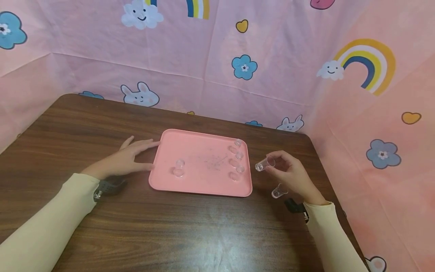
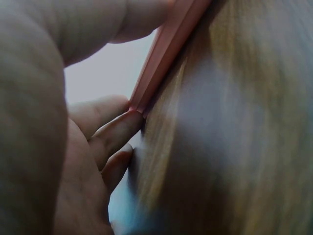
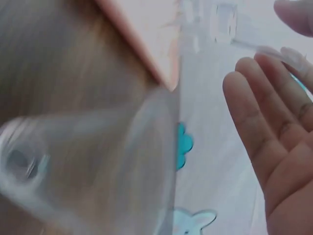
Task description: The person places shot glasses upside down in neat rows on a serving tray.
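Observation:
My left hand [image 1: 127,158] has its fingers spread, with fingertips and thumb at the left edge of a pink tray [image 1: 200,189]. In the left wrist view, its fingertips touch the tray's rim [image 2: 159,58]. Off the tray's right edge, my right hand [image 1: 293,173] pinches a small clear shot glass [image 1: 264,164] between thumb and fingers, tilted, with the base toward the tray. A second shot glass [image 1: 279,191] stands on the table below that hand; it looms blurred in the right wrist view.
Similar clear glasses [image 1: 239,169] line the tray's right side. Another clear glass shape [image 1: 178,172] sits on its left part. The brown wooden table [image 1: 163,234] meets a pink patterned cloth [image 1: 282,90] behind and at the right.

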`<state>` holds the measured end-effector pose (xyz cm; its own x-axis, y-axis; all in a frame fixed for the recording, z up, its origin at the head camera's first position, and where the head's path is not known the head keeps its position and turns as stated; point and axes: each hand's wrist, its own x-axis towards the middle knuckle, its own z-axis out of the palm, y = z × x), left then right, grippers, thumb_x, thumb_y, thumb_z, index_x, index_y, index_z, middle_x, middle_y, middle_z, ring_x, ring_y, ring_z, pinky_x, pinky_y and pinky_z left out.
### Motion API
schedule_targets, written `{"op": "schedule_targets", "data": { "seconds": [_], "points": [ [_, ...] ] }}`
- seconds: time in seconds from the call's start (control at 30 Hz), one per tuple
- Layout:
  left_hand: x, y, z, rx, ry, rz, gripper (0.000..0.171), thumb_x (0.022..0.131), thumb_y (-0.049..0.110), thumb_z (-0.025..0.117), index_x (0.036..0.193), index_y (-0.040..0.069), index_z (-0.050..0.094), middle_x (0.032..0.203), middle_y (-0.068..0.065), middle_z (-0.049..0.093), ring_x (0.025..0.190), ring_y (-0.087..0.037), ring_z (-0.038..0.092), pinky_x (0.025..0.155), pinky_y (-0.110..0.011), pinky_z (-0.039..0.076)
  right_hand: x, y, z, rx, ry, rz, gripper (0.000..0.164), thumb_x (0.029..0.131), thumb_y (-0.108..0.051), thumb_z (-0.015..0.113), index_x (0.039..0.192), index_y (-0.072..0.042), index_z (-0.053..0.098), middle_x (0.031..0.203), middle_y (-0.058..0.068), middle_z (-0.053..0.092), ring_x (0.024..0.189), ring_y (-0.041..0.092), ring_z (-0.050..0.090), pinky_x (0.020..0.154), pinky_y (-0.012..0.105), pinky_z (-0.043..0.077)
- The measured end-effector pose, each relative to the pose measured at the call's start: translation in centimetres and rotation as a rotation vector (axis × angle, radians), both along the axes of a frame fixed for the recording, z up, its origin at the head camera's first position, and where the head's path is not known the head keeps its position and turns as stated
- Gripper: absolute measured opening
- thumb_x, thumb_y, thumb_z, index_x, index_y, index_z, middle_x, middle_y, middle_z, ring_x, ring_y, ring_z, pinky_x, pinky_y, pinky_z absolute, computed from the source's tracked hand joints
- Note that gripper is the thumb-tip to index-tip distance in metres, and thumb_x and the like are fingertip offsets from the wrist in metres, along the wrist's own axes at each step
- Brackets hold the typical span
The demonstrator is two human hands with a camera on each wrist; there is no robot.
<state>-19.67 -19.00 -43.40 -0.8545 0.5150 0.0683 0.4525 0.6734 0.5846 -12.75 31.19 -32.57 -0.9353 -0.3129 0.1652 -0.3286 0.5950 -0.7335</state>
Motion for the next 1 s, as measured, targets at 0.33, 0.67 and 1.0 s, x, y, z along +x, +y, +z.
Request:
{"op": "schedule_targets", "data": {
  "seconds": [0.33, 0.67, 1.0],
  "points": [
    [0.0, -0.3, -0.1, -0.006, -0.010, 0.009, 0.081, 0.080, 0.055, 0.068, 0.147, 0.023, 0.035, 0.153, -0.007, 0.031, 0.143, -0.027, 0.021, 0.114, -0.052, -0.008, -1.6, -5.1, 0.9, -0.210, 0.024, 0.136, 0.033, 0.085, 0.001, 0.068, 0.114, 0.005, 0.054, 0.115, 0.020, 0.061, 0.102, 0.034, 0.060, 0.086, 0.031, 0.053],
    [-0.1, -0.3, -0.2, 0.006, 0.001, 0.004, 0.079, 0.081, 0.054, 0.068, 0.146, 0.023, 0.037, 0.151, -0.005, 0.034, 0.142, -0.026, 0.025, 0.115, -0.051, -0.008, -3.2, -10.9, 0.9, -0.306, 0.014, 0.265, 0.029, 0.087, 0.002, 0.064, 0.114, 0.004, 0.053, 0.110, 0.022, 0.063, 0.102, 0.025, 0.060, 0.089, 0.043, 0.050],
    [-0.2, -0.1, -0.3, 0.015, 0.003, -0.001, 0.079, 0.081, 0.055, 0.068, 0.146, 0.025, 0.037, 0.151, -0.004, 0.035, 0.142, -0.025, 0.025, 0.114, -0.052, -0.007, -4.1, -15.4, 0.4, -0.350, -0.024, 0.342, 0.028, 0.086, 0.002, 0.066, 0.111, 0.003, 0.055, 0.102, 0.016, 0.063, 0.095, 0.022, 0.061, 0.083, 0.045, 0.053]
  ]
}}
